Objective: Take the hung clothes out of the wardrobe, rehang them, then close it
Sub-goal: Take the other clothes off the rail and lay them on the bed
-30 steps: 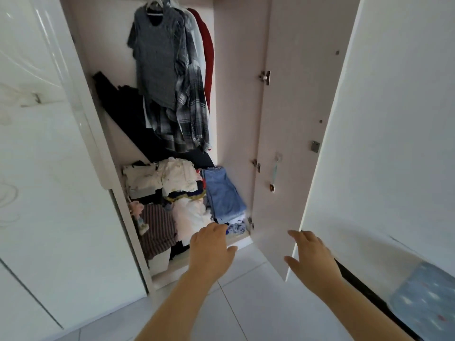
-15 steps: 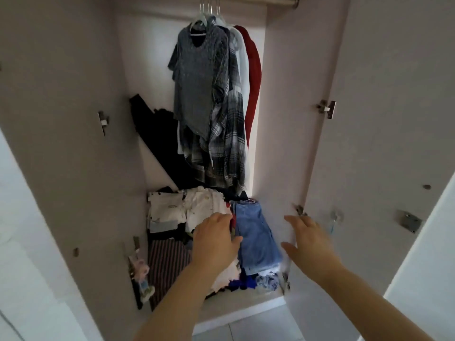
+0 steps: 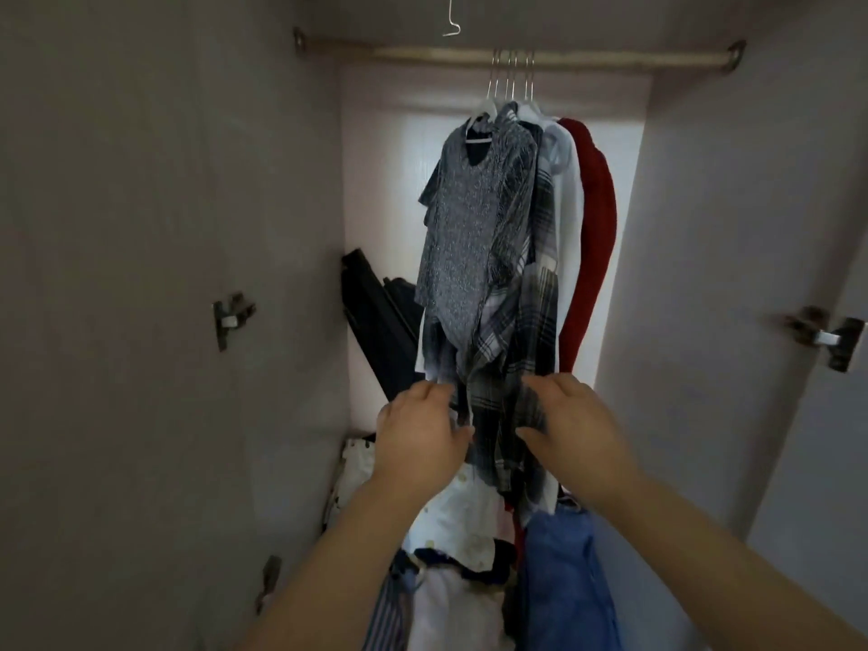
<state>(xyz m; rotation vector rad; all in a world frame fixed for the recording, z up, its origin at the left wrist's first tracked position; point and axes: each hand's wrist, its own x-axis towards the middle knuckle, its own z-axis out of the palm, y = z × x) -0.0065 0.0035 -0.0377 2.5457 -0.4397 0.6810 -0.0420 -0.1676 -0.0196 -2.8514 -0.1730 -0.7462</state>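
- A pile of folded clothes (image 3: 462,514) lies at the bottom of the wardrobe (image 3: 141,227) under the forearms, with blue jeans (image 3: 563,584) on its right.
- The left hand (image 3: 422,429) and right hand (image 3: 575,425) are raised side by side at the hem of the plaid shirt (image 3: 530,331). The fingers (image 3: 434,390) are loosely parted and grip nothing visible, and blur hides whether the tips touch the cloth.
- The hung clothes sit bunched together: a grey top (image 3: 469,227) in front, then the plaid shirt, a white shirt (image 3: 570,213) and a red garment (image 3: 597,218).
- All hang on hangers (image 3: 512,82) from the rail (image 3: 634,59) — well above the hands.
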